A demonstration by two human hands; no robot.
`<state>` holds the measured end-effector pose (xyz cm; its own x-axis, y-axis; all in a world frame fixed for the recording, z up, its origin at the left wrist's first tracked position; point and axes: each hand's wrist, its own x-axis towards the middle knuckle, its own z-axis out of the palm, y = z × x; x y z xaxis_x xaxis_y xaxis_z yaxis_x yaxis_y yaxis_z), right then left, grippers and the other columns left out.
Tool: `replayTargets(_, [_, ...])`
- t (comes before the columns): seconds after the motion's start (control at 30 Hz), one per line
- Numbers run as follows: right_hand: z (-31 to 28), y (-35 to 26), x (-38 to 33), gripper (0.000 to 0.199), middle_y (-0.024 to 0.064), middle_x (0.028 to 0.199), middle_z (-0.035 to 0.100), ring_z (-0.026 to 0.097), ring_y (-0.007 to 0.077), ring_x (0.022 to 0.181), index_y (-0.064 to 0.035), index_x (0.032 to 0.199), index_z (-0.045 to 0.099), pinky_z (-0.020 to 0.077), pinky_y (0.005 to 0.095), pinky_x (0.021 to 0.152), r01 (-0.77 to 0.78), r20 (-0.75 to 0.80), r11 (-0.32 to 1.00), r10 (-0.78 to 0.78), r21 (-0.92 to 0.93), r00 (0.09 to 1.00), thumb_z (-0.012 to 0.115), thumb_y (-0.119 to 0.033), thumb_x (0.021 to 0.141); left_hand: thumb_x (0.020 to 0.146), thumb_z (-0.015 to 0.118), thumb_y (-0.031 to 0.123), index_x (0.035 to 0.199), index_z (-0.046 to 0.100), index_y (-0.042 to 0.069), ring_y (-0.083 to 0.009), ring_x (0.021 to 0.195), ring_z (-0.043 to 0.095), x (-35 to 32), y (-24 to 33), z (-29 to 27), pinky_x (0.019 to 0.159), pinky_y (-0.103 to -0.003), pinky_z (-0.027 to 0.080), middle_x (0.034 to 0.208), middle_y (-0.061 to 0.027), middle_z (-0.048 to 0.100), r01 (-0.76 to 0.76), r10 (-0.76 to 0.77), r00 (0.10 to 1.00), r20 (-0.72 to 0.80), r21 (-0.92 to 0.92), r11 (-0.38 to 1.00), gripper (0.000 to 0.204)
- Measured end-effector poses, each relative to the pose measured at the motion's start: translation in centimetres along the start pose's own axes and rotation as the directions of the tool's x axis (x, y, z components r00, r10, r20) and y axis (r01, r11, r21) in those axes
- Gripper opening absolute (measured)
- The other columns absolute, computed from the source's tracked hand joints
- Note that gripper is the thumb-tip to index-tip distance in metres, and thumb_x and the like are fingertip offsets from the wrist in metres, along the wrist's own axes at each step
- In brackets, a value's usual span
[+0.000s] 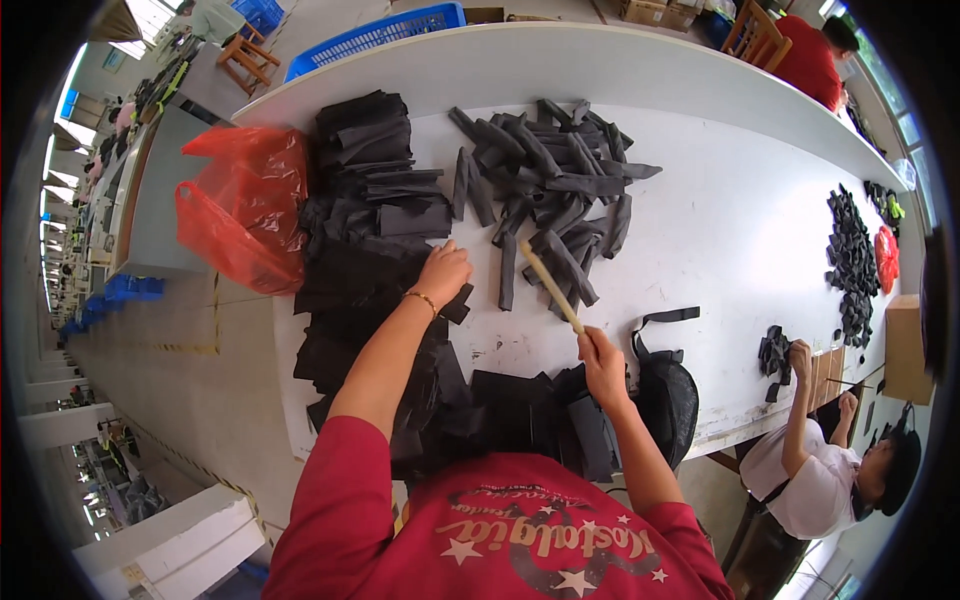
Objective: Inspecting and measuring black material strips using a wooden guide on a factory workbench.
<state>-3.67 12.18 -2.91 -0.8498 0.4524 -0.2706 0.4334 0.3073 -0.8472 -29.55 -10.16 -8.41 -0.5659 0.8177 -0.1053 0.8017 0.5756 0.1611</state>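
My right hand (603, 368) is closed around the lower end of a long pale yellowish stick (553, 287). The stick slants up and left, its far tip over a heap of narrow dark grey fabric tubes (570, 160). At the edge of a pile of flat black fabric pieces (345, 275), my left hand (443, 272) has its fingers bent together; what they pinch, if anything, is hidden. Several stacks of folded black fabric (365, 135) lie beyond that hand. More black fabric (510, 405) lies at the near table edge, against my body.
A red plastic bag (250, 200) hangs at the table's left edge. Right of my right hand lies a black mesh bag with a strap (667, 395). A co-worker (825, 460) handles small black pieces at the right. A low white panel (640, 60) edges the far side.
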Motion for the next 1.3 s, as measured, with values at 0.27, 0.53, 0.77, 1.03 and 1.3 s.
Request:
replayTargets(0.27, [-0.5,1.1,-1.8,0.019,0.0142,0.090,0.067,0.065,0.0339,0.079,-0.0060,0.100,0.066,0.0513,0.0403,0.067,0.205,0.048,0.931,-0.199,-0.303,0.979,0.059,-0.020,0.089,0.070,0.072,0.013,0.085,0.068,0.015,-0.0227,0.101,0.050,0.5,0.6,-1.4,0.085,-0.038,0.040,0.093,-0.0010,0.056,-0.103,0.095,0.989,-0.111,-0.073,0.992,0.016])
replayTargets(0.53, [-0.4,-0.3,-3.4,0.017,0.0153,0.085,0.065,0.064,0.0346,0.075,-0.0058,0.099,0.066,0.0497,0.0401,0.066,0.200,0.026,0.933,-0.202,-0.299,0.979,0.060,-0.017,0.089,0.073,0.072,0.015,0.073,0.069,0.012,-0.0239,0.105,0.049,0.3,0.4,-2.7,0.088,-0.039,0.040,0.094,0.0004,0.058,0.021,-0.027,0.999,-0.030,-0.184,0.983,0.005])
replayTargets(0.77, [0.0,-0.3,-3.3,0.015,0.0143,0.086,0.066,0.064,0.0342,0.074,-0.0079,0.098,0.067,0.0510,0.0407,0.064,0.241,-0.004,0.909,-0.258,-0.341,0.966,0.059,-0.018,0.089,0.077,0.069,0.017,0.081,0.072,0.013,-0.0247,0.105,0.051,-0.1,1.9,-5.8,0.089,-0.039,0.041,0.095,-0.0002,0.062,-0.094,0.064,0.992,-0.109,-0.304,0.948,0.006])
replayTargets(1.03, [2.3,-1.4,-2.8,0.017,0.0170,0.085,0.065,0.064,0.0358,0.073,-0.0058,0.101,0.064,0.0506,0.0416,0.063,0.283,-0.011,0.908,-0.301,-0.309,0.953,0.058,-0.016,0.089,0.071,0.068,0.024,0.069,0.071,0.018,-0.0232,0.105,0.052,-1.5,7.8,-5.1,0.085,-0.041,0.044,0.088,0.0042,0.063,-0.260,0.143,0.939,-0.313,-0.370,0.892,0.007])
replayTargets(1.3, [4.9,-2.4,-4.6,0.026,0.0075,0.066,0.058,0.055,0.0111,0.063,-0.0006,0.113,0.060,0.0450,0.0290,0.057,0.037,0.175,0.961,-0.088,0.275,0.981,0.054,-0.004,0.088,0.078,0.078,0.020,0.119,0.050,0.004,-0.0332,0.116,0.050,-7.1,16.4,-4.7,0.094,-0.043,0.045,0.128,-0.0204,0.047,-0.221,-0.797,0.593,-0.118,-0.975,-0.020,0.053])
